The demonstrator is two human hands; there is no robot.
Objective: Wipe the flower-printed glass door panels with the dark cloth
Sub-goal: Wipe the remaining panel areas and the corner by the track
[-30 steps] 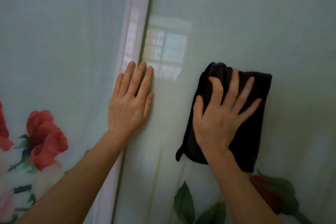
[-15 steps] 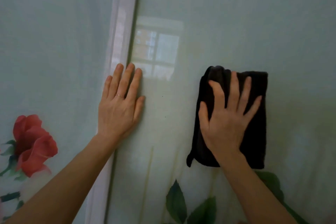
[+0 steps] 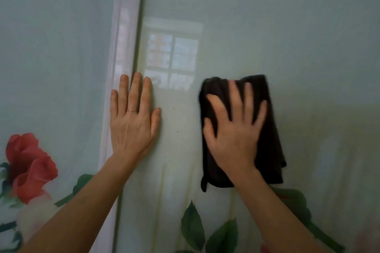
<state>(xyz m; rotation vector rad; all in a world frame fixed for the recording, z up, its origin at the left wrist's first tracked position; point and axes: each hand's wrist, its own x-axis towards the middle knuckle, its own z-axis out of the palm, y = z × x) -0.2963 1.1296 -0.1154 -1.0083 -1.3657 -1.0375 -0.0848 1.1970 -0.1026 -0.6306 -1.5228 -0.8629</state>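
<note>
Far left is the left glass panel (image 3: 51, 47) with a big red rose (image 3: 28, 166) printed low on it. Next comes the white frame strip (image 3: 123, 47) running top to bottom between the two panels. The left hand (image 3: 133, 125) lies flat right there, fingers (image 3: 136, 88) straight and close together, holding nothing. Its little-finger side sits over the strip and the rest on the edge of the right glass panel (image 3: 308, 37). There's a thin ring (image 3: 131, 110) on one finger. Just above it the glass shows a window reflection (image 3: 170, 55). Then the dark cloth (image 3: 271, 150), folded, hanging flat against the right panel with the right hand (image 3: 232, 135) on top, fingers (image 3: 234, 96) spread and straight, pressing it to the glass rather than gripping it. That hand is a bit blurred. Printed green leaves (image 3: 193, 230) sit below the cloth.
</note>
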